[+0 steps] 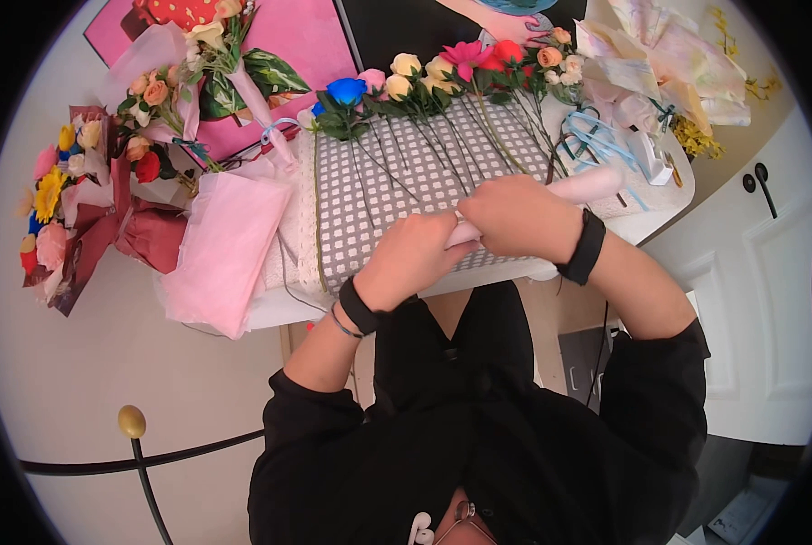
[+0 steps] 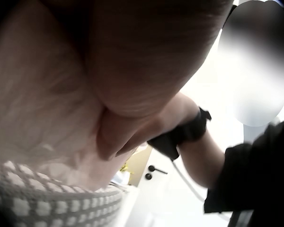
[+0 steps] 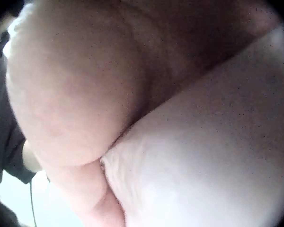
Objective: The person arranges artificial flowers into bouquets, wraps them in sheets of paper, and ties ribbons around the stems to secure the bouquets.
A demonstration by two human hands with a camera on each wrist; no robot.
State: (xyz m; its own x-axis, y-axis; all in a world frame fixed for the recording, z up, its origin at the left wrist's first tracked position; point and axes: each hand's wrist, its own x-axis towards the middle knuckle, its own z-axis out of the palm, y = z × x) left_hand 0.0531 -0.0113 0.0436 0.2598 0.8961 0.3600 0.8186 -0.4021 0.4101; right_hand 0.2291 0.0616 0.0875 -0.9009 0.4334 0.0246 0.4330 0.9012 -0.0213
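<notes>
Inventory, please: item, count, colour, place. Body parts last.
Table: one, white, centre
Cloth: one, grey-white, on table
Roll: one, pink, over cloth
Flowers: many, mixed, on cloth
Bouquets: at least two, mixed, left
Folded wrap: count unclear, pink, beside cloth
Pale wrap: count unclear, cream, upper right
Ribbon: count unclear, light blue, right
Sprigs: several, yellow, right
Door: one, white, right
Poster: one, pink, behind table
Knobbed pole: one, black-gold, lower left
Top: one, black, person
Wristbands: two, black, both wrists
Left hand: one, gripping roll
Right hand: one, gripping roll

There are two hands (image 1: 413,258) (image 1: 524,216), two wristbands (image 1: 360,306) (image 1: 585,247), one pink roll (image 1: 589,184).
</notes>
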